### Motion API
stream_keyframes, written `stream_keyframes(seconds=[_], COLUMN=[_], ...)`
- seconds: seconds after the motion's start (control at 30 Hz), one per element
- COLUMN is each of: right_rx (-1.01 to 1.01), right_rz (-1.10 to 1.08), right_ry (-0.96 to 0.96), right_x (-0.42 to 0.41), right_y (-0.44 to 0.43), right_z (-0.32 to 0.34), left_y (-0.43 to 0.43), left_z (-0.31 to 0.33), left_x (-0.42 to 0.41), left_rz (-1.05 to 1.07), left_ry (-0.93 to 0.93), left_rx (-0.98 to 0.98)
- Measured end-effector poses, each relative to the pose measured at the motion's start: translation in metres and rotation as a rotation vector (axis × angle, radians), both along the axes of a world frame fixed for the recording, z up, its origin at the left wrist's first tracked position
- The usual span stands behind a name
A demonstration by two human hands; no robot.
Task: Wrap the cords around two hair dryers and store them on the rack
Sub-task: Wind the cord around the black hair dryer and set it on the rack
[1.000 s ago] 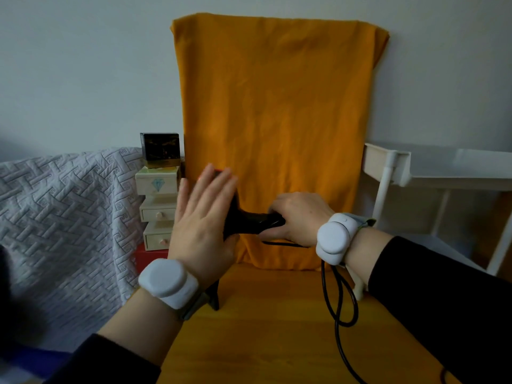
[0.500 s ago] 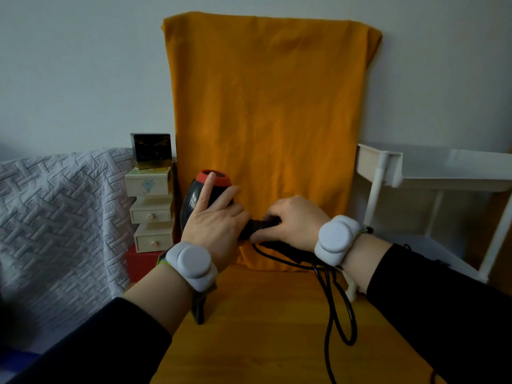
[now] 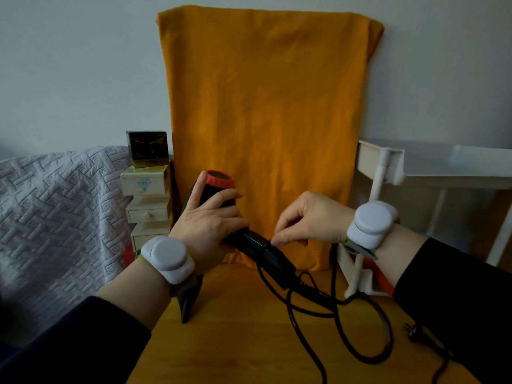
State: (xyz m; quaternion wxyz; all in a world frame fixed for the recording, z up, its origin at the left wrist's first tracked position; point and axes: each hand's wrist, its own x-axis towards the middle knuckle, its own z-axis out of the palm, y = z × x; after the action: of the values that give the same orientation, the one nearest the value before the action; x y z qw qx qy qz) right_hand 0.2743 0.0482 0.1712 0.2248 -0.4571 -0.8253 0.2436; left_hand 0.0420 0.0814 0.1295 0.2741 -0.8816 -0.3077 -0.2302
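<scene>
A black hair dryer [image 3: 266, 252] with a red rear cap is held above the orange tabletop [image 3: 249, 342], handle pointing right and down. My left hand [image 3: 206, 220] grips its body, index finger laid along the red cap. My right hand [image 3: 307, 221] pinches the black cord [image 3: 360, 314] against the handle. The rest of the cord trails in loose loops over the table to the right, with the plug [image 3: 412, 332] lying near my right sleeve. Only one dryer is in view.
An orange cloth [image 3: 266, 120] hangs at the back. A white rack [image 3: 388, 167] stands at the right. Small stacked drawer boxes [image 3: 146, 200] topped by a dark cube sit left of the cloth, beside a grey quilted cover [image 3: 55, 217]. A dark nozzle piece [image 3: 188, 303] stands under my left wrist.
My left hand went from open beside the dryer to gripping its body. My right hand slid off the handle and now pinches the cord at it; more cord loops lie on the table.
</scene>
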Motion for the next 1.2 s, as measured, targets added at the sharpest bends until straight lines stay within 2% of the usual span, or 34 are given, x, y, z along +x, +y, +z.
stream_keyframes(seconds=[0.17, 0.27, 0.5, 0.57, 0.63, 0.73, 0.83, 1.03, 1.2], right_rx=[0.069, 0.124, 0.162, 0.111, 0.046, 0.125, 0.027, 0.032, 0.091], right_rz=[0.069, 0.061, -0.039, -0.073, -0.091, -0.091, -0.189, -0.108, -0.174], right_ry=[-0.246, -0.235, 0.196, 0.351, 0.393, 0.285, 0.339, 0.187, -0.146], right_x=[0.003, 0.008, 0.005, 0.004, 0.005, -0.001, -0.012, -0.03, -0.04], right_y=[-0.005, -0.002, 0.014, 0.018, 0.022, 0.028, 0.026, 0.013, 0.002], right_z=[0.012, 0.011, -0.02, -0.025, -0.029, -0.044, -0.063, -0.074, -0.066], left_y=[0.003, 0.004, 0.002, 0.002, 0.001, -0.001, -0.002, -0.005, -0.008], left_z=[-0.002, -0.003, -0.001, 0.0, 0.001, -0.001, -0.007, -0.01, -0.01], left_x=[0.003, 0.004, 0.01, 0.01, 0.011, 0.014, 0.016, 0.01, 0.012], left_rz=[-0.023, -0.055, -0.149, -0.173, -0.203, -0.217, -0.154, 0.035, 0.198], left_ry=[0.035, 0.029, -0.157, -0.252, -0.356, -0.49, -0.556, -0.567, -0.516], left_rx=[-0.046, -0.06, -0.077, -0.107, -0.151, -0.201, -0.201, -0.191, -0.172])
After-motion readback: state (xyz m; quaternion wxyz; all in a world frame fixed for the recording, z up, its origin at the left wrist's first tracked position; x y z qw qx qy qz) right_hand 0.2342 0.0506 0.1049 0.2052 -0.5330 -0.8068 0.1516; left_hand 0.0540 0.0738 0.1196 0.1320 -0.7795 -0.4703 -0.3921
